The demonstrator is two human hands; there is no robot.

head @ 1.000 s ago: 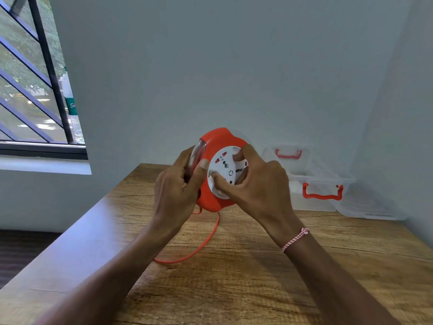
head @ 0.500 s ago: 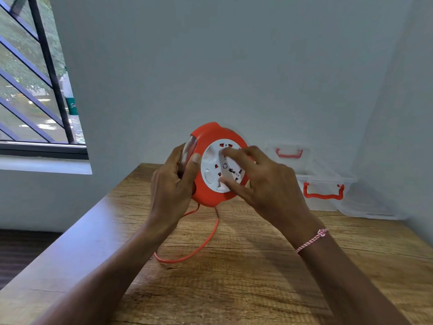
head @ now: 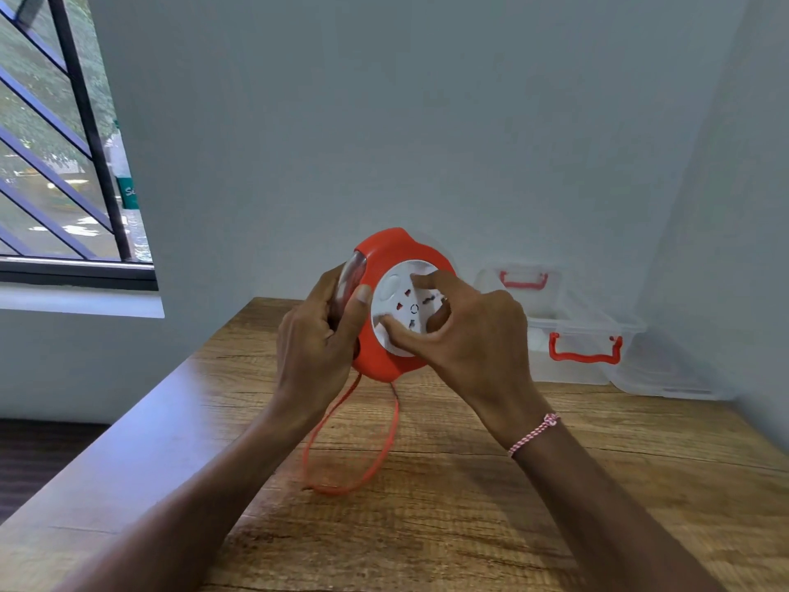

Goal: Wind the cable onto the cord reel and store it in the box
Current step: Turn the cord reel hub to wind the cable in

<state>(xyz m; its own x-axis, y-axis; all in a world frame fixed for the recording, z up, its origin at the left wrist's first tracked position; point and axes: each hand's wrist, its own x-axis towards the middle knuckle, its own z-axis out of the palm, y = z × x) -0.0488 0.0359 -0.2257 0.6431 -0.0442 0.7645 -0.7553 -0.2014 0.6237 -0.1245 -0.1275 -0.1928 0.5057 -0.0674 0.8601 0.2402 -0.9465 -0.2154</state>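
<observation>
While held up mid-frame: cord reel [head: 386, 301], one, red with white socket face, above the table [head: 427, 527].
Box: one clear box [head: 568, 318] with two red handles, right of center at the wall; contents can't tell.
Left hand [head: 316, 348]: clamped on the reel's left rim.
Right hand [head: 465, 339]: fingers spread on the white face.
Cable [head: 354, 446]: one red loop hanging to the table.

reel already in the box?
No, both hands, left hand and right hand, hold the reel above the table, beside the box.
</observation>
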